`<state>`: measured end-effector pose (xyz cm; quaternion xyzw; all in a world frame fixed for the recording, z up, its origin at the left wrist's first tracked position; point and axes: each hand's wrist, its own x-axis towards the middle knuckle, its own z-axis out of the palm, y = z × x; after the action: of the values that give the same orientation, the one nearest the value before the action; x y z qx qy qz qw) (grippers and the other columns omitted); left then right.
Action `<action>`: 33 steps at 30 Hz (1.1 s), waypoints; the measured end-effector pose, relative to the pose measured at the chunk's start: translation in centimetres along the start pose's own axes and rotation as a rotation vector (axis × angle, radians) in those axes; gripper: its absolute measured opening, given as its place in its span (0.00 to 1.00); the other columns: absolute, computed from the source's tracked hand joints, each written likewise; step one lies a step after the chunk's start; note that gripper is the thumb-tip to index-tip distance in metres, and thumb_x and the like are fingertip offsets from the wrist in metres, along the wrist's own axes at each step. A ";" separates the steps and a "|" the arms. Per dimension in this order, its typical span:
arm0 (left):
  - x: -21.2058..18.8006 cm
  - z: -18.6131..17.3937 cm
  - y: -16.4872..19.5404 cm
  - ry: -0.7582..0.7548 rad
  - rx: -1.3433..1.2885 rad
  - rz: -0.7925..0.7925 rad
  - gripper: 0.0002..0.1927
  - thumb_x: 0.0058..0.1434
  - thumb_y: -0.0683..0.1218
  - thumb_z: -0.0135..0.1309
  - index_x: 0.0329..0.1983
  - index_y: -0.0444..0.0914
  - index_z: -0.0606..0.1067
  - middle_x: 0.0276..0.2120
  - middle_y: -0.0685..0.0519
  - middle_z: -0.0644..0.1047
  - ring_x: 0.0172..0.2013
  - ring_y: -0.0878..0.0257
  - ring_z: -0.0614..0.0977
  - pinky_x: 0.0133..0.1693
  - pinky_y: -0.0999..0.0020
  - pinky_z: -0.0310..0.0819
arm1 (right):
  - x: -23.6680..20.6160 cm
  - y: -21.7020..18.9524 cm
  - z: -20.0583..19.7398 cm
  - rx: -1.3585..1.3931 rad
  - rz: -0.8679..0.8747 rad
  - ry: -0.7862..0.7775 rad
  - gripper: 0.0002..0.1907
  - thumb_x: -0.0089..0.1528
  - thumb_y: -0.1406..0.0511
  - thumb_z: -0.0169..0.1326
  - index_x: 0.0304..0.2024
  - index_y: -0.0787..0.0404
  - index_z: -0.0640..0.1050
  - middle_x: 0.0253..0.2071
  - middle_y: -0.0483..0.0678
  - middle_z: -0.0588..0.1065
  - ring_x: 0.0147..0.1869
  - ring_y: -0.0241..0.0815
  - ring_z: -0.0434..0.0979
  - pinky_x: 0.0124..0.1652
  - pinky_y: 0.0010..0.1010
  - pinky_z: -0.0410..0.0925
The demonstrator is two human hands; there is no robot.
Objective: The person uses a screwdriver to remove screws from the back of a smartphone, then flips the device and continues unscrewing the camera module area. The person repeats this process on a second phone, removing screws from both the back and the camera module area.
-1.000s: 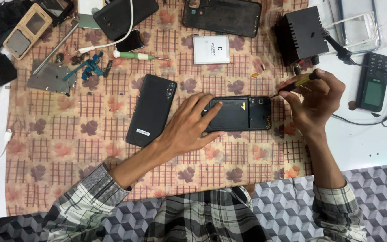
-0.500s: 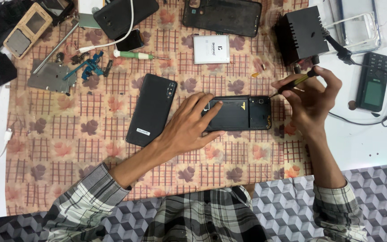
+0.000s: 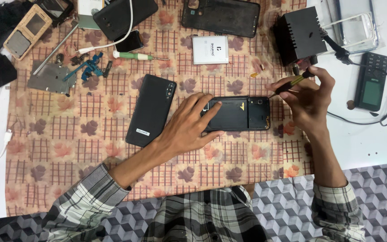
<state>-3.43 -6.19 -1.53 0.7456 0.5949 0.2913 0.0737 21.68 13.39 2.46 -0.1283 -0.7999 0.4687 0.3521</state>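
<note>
An opened black phone [image 3: 242, 114] lies back-up in the middle of a patterned mat [image 3: 90, 161]. My left hand [image 3: 189, 127] rests flat on its left end, fingers spread, pressing it down. My right hand [image 3: 307, 96] grips a thin screwdriver [image 3: 292, 83] with a yellow-and-black handle; its tip points toward the phone's right end, just off the edge. A black back cover [image 3: 152, 110] lies left of my left hand.
A white phone battery [image 3: 210, 49], a green-handled screwdriver [image 3: 135, 56], small metal parts [image 3: 50, 77], another phone frame [image 3: 220, 17] and a black box [image 3: 298, 35] lie at the back. A keypad phone [image 3: 371, 81] with a cable sits on the white table at right.
My right hand has lifted the screwdriver slightly away from the phone's right end. The left hand stays on the phone.
</note>
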 end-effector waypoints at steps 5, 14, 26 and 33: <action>0.0 -0.2 0.1 0.003 0.004 0.005 0.37 0.58 0.59 0.64 0.61 0.29 0.73 0.62 0.36 0.67 0.63 0.40 0.67 0.63 0.44 0.66 | 0.2 0.6 0.3 -0.114 -0.052 0.025 0.46 0.59 0.81 0.60 0.70 0.48 0.52 0.50 0.64 0.70 0.54 0.55 0.78 0.53 0.44 0.80; -0.1 -0.4 0.2 0.007 0.013 0.000 0.37 0.59 0.59 0.65 0.62 0.29 0.73 0.62 0.35 0.67 0.63 0.40 0.68 0.62 0.44 0.67 | 0.7 -0.2 0.5 -0.019 -0.043 -0.001 0.43 0.63 0.81 0.54 0.70 0.47 0.50 0.49 0.63 0.74 0.52 0.53 0.79 0.48 0.42 0.78; -0.1 -0.2 0.2 -0.004 0.017 -0.004 0.38 0.59 0.59 0.64 0.62 0.29 0.72 0.62 0.35 0.67 0.63 0.40 0.67 0.63 0.43 0.66 | 0.3 -0.4 1.0 -0.045 -0.078 0.009 0.42 0.65 0.84 0.51 0.69 0.48 0.49 0.54 0.65 0.70 0.55 0.56 0.77 0.57 0.48 0.77; -0.1 -0.2 0.2 0.005 0.015 0.002 0.37 0.58 0.59 0.65 0.62 0.29 0.72 0.62 0.35 0.67 0.63 0.40 0.67 0.63 0.43 0.66 | 0.0 -0.6 0.9 -0.033 0.010 0.093 0.41 0.69 0.85 0.54 0.70 0.44 0.52 0.49 0.57 0.73 0.52 0.49 0.80 0.54 0.39 0.80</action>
<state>-3.39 -6.32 -1.34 0.7459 0.5965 0.2887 0.0667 21.11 12.43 2.71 -0.1598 -0.7896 0.4506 0.3845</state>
